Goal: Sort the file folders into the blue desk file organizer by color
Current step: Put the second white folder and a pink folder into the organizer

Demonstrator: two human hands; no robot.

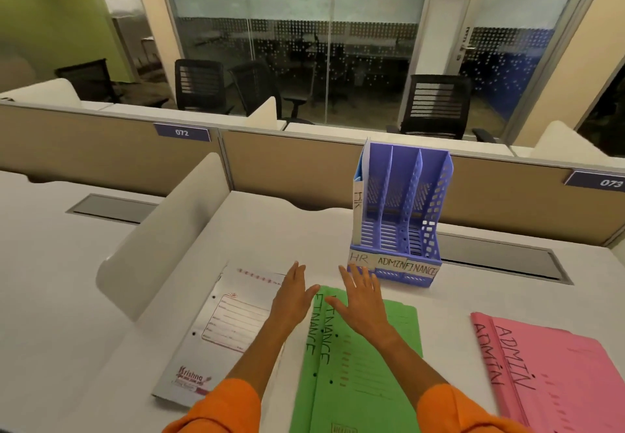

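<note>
Open, empty left hand [292,294] and right hand [360,300] by far edge of green folders [365,371]. Pinch edge, lift upright, slot into organizer [402,195] ahead-right, rightmost compartment.

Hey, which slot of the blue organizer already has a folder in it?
The leftmost slot, labelled HR: a pale folder marked HR stands in it. The ADMIN slot and the FINANCE slot hold none.

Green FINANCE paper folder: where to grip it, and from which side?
The green paper folder lies flat on the white desk. Probably pinch its right long edge, coming from the right with the right hand: bare desk lies beside it, while the left edge nearly meets the white printed folder.
</note>
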